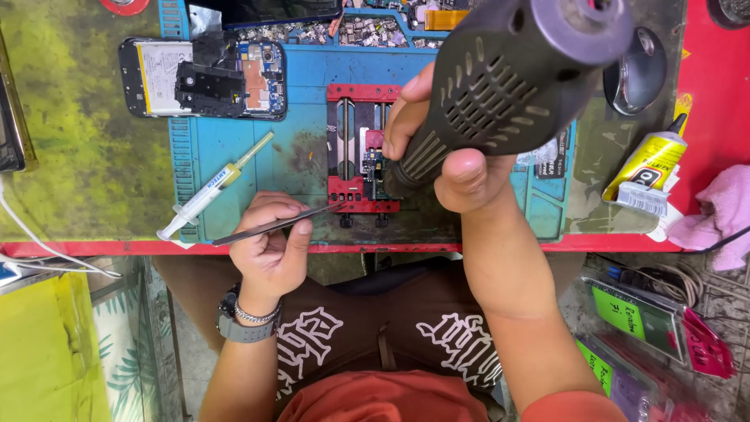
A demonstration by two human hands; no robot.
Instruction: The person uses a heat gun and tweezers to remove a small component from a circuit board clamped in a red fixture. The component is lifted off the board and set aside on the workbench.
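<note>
My right hand (453, 168) grips a big dark grey hot-air gun handle (512, 82), its nozzle pointing down at a small circuit board (373, 166) clamped in a red holder (361, 205) on the blue work mat (305, 148). My left hand (269, 242), with a wristwatch and a bracelet, holds thin metal tweezers (269, 226) whose tips reach toward the red holder's lower left. The board is partly hidden by the gun and my fingers.
An opened phone (203, 78) lies at the mat's upper left, a syringe (211, 191) beside the tweezers. A yellow glue tube (644, 168) and pink cloth (723, 215) sit right; a round metal tin (637, 70) above. Small parts fill a tray (328, 31).
</note>
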